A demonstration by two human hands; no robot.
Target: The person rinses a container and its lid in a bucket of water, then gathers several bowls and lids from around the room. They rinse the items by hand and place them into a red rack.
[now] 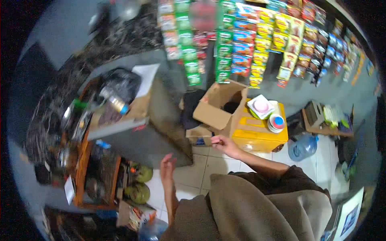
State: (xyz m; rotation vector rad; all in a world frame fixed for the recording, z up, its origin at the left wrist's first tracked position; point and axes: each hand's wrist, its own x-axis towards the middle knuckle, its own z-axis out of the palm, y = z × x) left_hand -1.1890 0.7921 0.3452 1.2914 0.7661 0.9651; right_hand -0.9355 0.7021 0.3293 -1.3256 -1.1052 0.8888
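My left hand is raised over the tiled floor beside the grey cabinet, its fingers apart and nothing in them. To its right, my right hand reaches forward near a small low carton and the left side of the yellow box; its fingers are partly curled, and no object shows in them. Beyond that hand stands an open cardboard box with its flaps spread. Plates or bowls and a pink-and-white dish rest on the yellow box.
Strips of sachets hang along the wall. A blue water jug stands on the floor at the right, near a low shelf. Left are a wooden rack, green round objects and a black plastic bag.
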